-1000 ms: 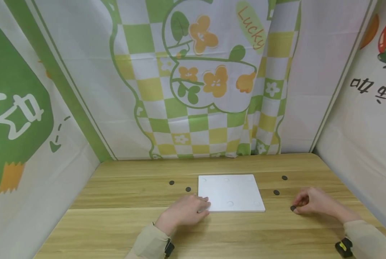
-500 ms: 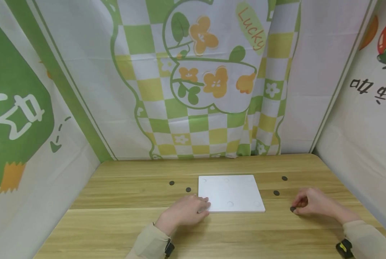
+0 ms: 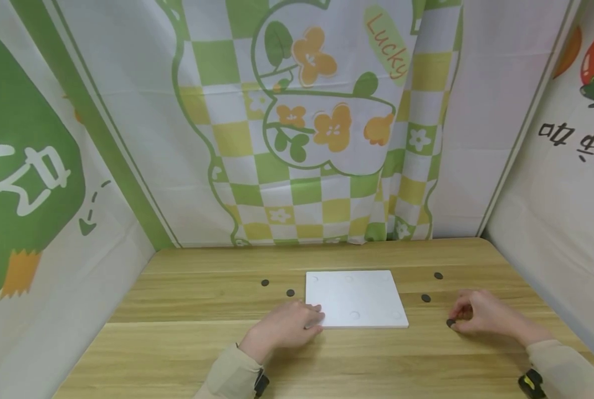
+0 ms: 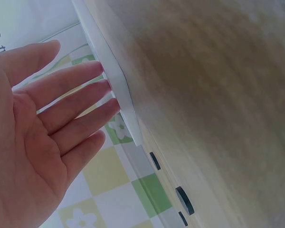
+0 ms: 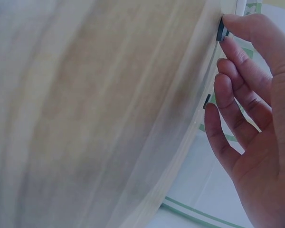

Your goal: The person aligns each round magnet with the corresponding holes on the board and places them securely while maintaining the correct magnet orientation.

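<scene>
A flat white rectangular board lies on the table and bears several faint round marks. My left hand rests its fingertips on the board's near left corner, covering that corner. In the left wrist view the fingers are nearly straight and touch the board's edge. On the right, my right hand pinches a small dark round disc between thumb and index finger, at table level. The right wrist view shows this disc edge-on; the other fingers are loosely bent.
Two dark discs lie left of the board, one farther out and one closer. Between board and right hand are two more, a near disc and a far disc. Patterned cloth hangs behind the wooden table.
Almost nothing differs. The head view has shifted very slightly; both hands keep their places, the left on the board and the right on the disc.
</scene>
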### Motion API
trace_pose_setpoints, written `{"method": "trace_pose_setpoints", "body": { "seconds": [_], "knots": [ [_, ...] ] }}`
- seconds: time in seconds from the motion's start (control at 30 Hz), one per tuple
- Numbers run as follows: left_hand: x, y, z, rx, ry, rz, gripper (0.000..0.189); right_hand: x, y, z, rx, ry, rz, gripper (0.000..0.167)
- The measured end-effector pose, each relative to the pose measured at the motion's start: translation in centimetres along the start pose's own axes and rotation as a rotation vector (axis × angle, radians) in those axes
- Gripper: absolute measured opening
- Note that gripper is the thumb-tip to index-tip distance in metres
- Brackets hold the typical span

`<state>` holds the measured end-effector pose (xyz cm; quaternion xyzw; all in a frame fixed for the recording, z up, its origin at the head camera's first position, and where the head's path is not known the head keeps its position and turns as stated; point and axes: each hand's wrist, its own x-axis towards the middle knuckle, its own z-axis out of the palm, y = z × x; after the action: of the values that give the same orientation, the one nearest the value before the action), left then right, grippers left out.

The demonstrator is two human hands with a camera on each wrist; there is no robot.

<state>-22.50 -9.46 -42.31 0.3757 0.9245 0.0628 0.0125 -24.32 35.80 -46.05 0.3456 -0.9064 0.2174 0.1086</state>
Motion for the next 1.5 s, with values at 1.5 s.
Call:
{"method": "trace_pose_setpoints", "body": {
  "seconds": [1.5],
  "knots": [
    [0.0, -0.2, 0.2, 0.003, 0.017, 0.008, 0.035, 1.4, -0.5, 0.1, -0.053, 0.005, -0.007, 0.022]
  ]
}}
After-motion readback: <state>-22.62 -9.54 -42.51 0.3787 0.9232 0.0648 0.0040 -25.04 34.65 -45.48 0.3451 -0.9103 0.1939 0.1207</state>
